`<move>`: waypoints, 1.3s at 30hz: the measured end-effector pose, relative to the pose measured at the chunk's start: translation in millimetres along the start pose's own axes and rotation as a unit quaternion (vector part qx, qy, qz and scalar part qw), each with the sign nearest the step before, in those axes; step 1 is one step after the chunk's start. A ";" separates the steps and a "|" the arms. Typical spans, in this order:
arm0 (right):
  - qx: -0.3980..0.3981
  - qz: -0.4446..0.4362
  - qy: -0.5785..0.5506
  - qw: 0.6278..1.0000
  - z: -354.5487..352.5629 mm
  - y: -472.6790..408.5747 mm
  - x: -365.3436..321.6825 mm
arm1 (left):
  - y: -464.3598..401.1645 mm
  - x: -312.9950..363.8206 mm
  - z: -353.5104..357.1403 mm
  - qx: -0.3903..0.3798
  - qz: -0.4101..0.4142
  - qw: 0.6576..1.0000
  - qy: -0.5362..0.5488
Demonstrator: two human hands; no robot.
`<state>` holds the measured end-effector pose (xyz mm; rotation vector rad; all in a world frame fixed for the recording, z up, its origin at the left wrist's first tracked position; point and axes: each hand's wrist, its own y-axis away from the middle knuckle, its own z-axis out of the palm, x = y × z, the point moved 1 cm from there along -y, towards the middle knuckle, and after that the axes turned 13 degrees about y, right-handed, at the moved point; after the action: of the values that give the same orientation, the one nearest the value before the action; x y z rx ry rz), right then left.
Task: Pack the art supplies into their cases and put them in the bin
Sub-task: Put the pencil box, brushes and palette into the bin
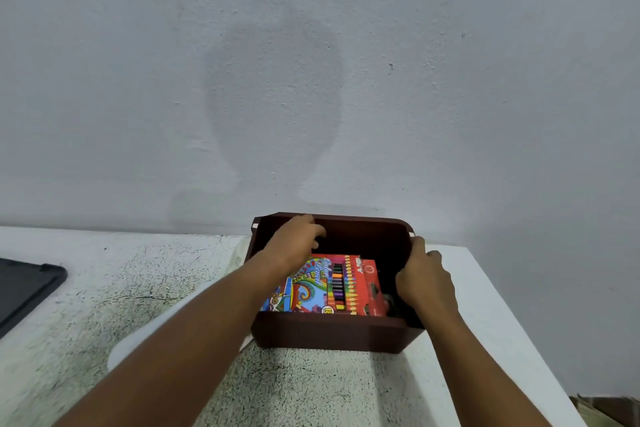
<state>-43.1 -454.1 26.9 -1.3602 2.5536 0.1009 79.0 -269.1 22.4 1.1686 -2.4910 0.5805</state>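
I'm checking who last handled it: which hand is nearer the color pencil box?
Left. The left hand reaches into the bin just above the color pencil box; the right hand grips the bin's right wall.

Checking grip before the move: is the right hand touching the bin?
Touching. The head view shows the right hand gripping the right wall of the bin, thumb over its rim.

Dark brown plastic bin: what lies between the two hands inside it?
In the head view, a red colour-pencil box lies flat in the dark brown plastic bin, between the left hand and right hand.
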 end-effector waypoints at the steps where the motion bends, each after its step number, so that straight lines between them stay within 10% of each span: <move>1: 0.003 0.002 0.003 1.000 -0.2 1.5 0.3 | 2.1 -1.2 -5.1 0.018 0.012 1.000 0.011; 10: 0.011 0.009 0.064 0.998 -2.8 3.9 -0.4 | 74.7 -85.9 -72.0 0.192 -0.170 0.959 0.124; 16: 0.006 0.007 0.089 0.996 0.5 5.1 -5.5 | 167.9 -122.4 -49.1 -0.195 -0.275 0.940 0.045; 19: 0.004 0.008 0.102 0.995 2.3 5.7 -6.9 | 190.7 -120.4 -22.6 -0.246 -0.271 0.930 -0.038; 32: 0.004 -0.008 0.126 0.992 2.6 20.6 -13.4 | 200.8 -146.0 -50.6 -0.174 -0.237 0.948 -0.124; 39: -0.006 -0.010 0.107 0.994 2.6 26.6 -28.1 | 160.6 -155.4 -160.9 0.024 -0.214 0.970 -0.108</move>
<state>-49.6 -415.9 29.9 -1.4716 2.7149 -0.0349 67.2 4.0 55.2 1.8083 -2.2876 0.4114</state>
